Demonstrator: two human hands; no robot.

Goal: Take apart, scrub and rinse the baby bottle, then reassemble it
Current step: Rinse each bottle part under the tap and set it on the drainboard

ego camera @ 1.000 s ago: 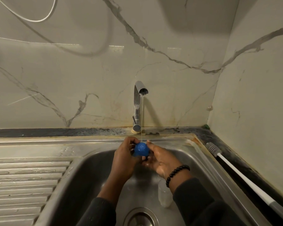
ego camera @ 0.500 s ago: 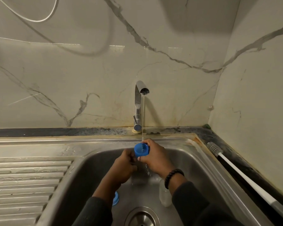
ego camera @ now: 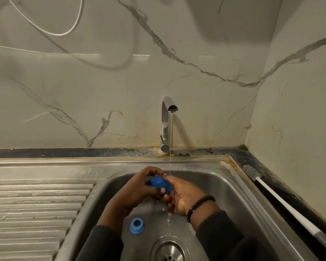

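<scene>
Over the steel sink (ego camera: 231, 187), both hands hold a blue bottle cap (ego camera: 159, 183) just left of the thin stream from the tap (ego camera: 167, 117). My left hand (ego camera: 137, 187) grips the cap from the left with curled fingers. My right hand (ego camera: 181, 194) lies palm up under and beside it, fingers touching the cap; water runs over them. A blue screw ring (ego camera: 137, 225) lies on the sink floor near the drain (ego camera: 169, 249). The clear bottle body is hidden behind my right arm.
A white-handled bottle brush (ego camera: 282, 204) lies along the dark counter edge to the right of the sink. A ribbed draining board (ego camera: 36, 210) stretches to the left. Marble-patterned walls close off the back and right.
The cap has tipped from opening-up under the stream to lying sideways between both hands. My right hand has turned palm up beneath it. The blue ring on the sink floor is more in view.
</scene>
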